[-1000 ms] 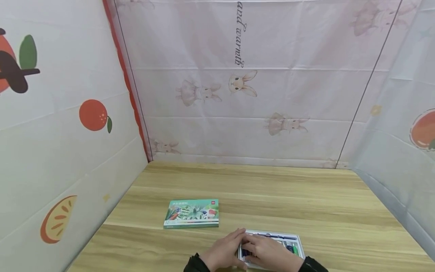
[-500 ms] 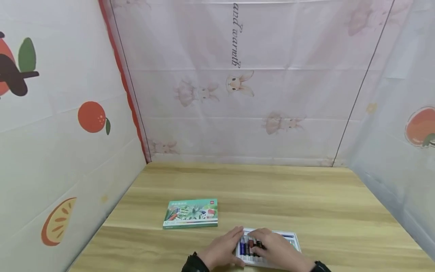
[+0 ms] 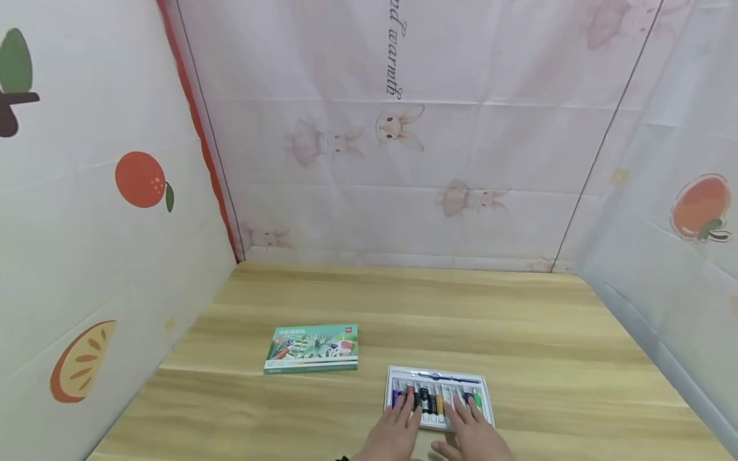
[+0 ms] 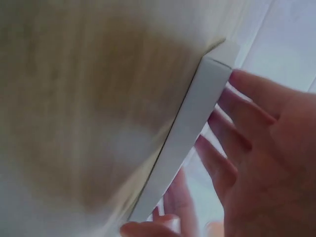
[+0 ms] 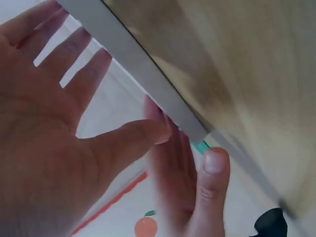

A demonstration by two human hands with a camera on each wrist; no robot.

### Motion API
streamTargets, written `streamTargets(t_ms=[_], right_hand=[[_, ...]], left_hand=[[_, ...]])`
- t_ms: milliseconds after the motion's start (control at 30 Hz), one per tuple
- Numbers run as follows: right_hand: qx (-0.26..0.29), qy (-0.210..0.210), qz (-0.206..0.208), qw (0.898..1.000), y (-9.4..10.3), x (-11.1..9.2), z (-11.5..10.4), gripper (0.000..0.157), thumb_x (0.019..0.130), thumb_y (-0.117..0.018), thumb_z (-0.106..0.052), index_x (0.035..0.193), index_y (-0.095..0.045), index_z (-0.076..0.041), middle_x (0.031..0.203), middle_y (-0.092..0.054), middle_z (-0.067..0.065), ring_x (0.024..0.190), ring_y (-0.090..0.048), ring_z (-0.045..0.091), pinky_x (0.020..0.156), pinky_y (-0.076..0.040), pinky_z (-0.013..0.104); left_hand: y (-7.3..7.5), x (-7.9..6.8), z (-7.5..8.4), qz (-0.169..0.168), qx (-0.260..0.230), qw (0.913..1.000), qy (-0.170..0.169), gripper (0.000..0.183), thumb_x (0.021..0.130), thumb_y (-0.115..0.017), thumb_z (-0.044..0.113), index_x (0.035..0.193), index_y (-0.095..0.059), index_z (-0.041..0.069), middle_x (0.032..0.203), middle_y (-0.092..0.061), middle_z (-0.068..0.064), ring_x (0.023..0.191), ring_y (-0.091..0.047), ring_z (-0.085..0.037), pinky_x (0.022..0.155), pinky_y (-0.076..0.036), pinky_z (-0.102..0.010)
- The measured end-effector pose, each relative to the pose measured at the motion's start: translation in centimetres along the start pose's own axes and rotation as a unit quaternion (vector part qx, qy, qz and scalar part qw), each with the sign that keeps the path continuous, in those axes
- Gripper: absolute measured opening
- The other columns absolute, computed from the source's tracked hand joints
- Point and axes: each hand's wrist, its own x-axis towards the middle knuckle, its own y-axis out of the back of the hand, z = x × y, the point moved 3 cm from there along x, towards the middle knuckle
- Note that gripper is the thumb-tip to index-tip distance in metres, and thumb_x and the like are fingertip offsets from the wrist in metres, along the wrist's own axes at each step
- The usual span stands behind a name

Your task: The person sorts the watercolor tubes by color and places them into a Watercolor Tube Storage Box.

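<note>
A shallow white tray [image 3: 489,410] of paint tubes lies on the table in the head view. Purple, red, dark, yellow and green tubes show in a row, with a thin dark paintbrush [image 3: 450,378] along the far side. My left hand [image 3: 394,435] lies over the tray's left part, fingers straight and fingertips on the tubes. The right hand [image 3: 475,438] does likewise over the right part, its thumb apart from the fingers. Both wrist views show the tray's white side from low down, with the left hand's [image 4: 271,133] and right hand's [image 5: 59,103] fingers extended over its edge.
A green illustrated paint box [image 3: 311,349] lies flat on the wooden table [image 3: 536,333], left of and behind the tray. Printed cloth walls [image 3: 357,211] enclose the table at the back and on both sides.
The right hand has moved from working among the tubes to the tray's right part, fingers straightened. The left hand has gone from the tray's left edge onto the tubes. The head view has shifted.
</note>
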Motion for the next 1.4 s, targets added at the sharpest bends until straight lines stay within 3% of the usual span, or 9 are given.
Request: streamTargets(t_ms=[167, 267, 367, 600, 733, 867, 1000, 1167, 1400], right_hand=[[-0.049, 0.022, 0.092, 0.994, 1.6, 2.2, -0.3, 0.066, 0.073, -0.048, -0.052, 0.117, -0.045, -0.003, 0.121, -0.037, 0.019, 0.110, -0.027, 0.039, 0.086, -0.023, 0.052], [-0.061, 0.048, 0.149, 0.986, 2.9, 3.7, 0.0, 0.059, 0.072, -0.054, -0.045, 0.113, -0.048, -0.003, 0.115, -0.042, 0.020, 0.103, -0.038, 0.036, 0.083, -0.031, 0.049], [-0.032, 0.033, 0.169, 0.985, 3.9, 4.8, 0.6, 0.062, 0.072, -0.055, -0.045, 0.114, -0.046, -0.001, 0.115, -0.039, 0.022, 0.100, -0.040, 0.036, 0.080, -0.033, 0.049], [-0.043, -0.021, 0.157, 0.986, 3.1, 4.4, 1.2, 0.075, 0.071, -0.054, -0.047, 0.116, -0.038, 0.011, 0.117, -0.032, 0.032, 0.103, -0.034, 0.043, 0.084, -0.028, 0.050], [-0.048, -0.030, 0.161, 0.985, 2.4, 4.0, 1.1, 0.075, 0.070, -0.057, -0.046, 0.118, -0.037, 0.008, 0.115, -0.035, 0.031, 0.100, -0.037, 0.043, 0.081, -0.032, 0.050], [-0.028, -0.021, 0.166, 0.986, 2.2, 3.9, 1.0, 0.072, 0.070, -0.058, -0.044, 0.120, -0.037, 0.004, 0.114, -0.039, 0.026, 0.096, -0.041, 0.040, 0.078, -0.035, 0.049], [-0.009, -0.002, 0.141, 0.990, 1.8, 3.5, 0.5, 0.067, 0.072, -0.055, -0.044, 0.121, -0.039, -0.001, 0.121, -0.035, 0.021, 0.105, -0.032, 0.042, 0.083, -0.027, 0.053], [-0.061, -0.003, 0.111, 0.992, 1.1, 2.6, -0.4, 0.061, 0.075, -0.051, -0.045, 0.118, -0.043, -0.002, 0.121, -0.036, 0.020, 0.108, -0.025, 0.046, 0.086, -0.020, 0.055], [-0.072, -0.012, 0.119, 0.990, 1.0, 2.6, -1.1, 0.064, 0.073, -0.050, -0.048, 0.117, -0.044, -0.002, 0.116, -0.042, 0.019, 0.104, -0.035, 0.039, 0.085, -0.023, 0.053]], left_hand=[[1.6, 1.8, -0.6, 0.048, -0.015, 0.9978, 0.043, 0.071, 0.069, -0.059, 0.043, 0.125, -0.033, 0.008, 0.133, -0.017, -0.012, 0.119, -0.017, -0.024, 0.093, -0.023, -0.037], [2.6, 3.0, -0.7, 0.085, 0.001, 0.9942, 0.065, 0.072, 0.067, -0.063, 0.036, 0.124, -0.033, 0.004, 0.132, -0.016, -0.016, 0.118, -0.019, -0.029, 0.092, -0.025, -0.038], [3.1, 4.0, -0.6, 0.108, 0.014, 0.9910, 0.079, 0.073, 0.067, -0.064, 0.034, 0.124, -0.032, 0.001, 0.131, -0.016, -0.019, 0.117, -0.019, -0.031, 0.091, -0.026, -0.038], [2.4, 5.1, 0.2, 0.102, 0.049, 0.9898, 0.087, 0.069, 0.068, -0.061, 0.036, 0.121, -0.035, 0.001, 0.129, -0.022, -0.019, 0.116, -0.021, -0.032, 0.091, -0.025, -0.040], [1.8, 5.0, 0.5, 0.102, 0.026, 0.9899, 0.095, 0.069, 0.068, -0.062, 0.036, 0.119, -0.035, 0.000, 0.128, -0.022, -0.021, 0.115, -0.019, -0.037, 0.090, -0.026, -0.042], [1.5, 4.5, 0.5, 0.101, 0.020, 0.9892, 0.104, 0.069, 0.067, -0.063, 0.037, 0.119, -0.036, 0.000, 0.127, -0.024, -0.021, 0.114, -0.020, -0.038, 0.089, -0.027, -0.043], [1.5, 3.9, 0.6, 0.102, 0.034, 0.9882, 0.110, 0.069, 0.067, -0.062, 0.037, 0.120, -0.038, 0.002, 0.127, -0.026, -0.018, 0.114, -0.023, -0.037, 0.089, -0.028, -0.041], [1.0, 3.5, 1.1, 0.080, 0.038, 0.9899, 0.111, 0.065, 0.070, -0.059, 0.038, 0.122, -0.038, 0.006, 0.129, -0.025, -0.015, 0.115, -0.021, -0.034, 0.090, -0.026, -0.040], [0.6, 2.8, 1.5, 0.076, 0.042, 0.9886, 0.123, 0.069, 0.070, -0.059, 0.039, 0.123, -0.035, 0.003, 0.128, -0.028, -0.014, 0.116, -0.022, -0.032, 0.090, -0.027, -0.038]])
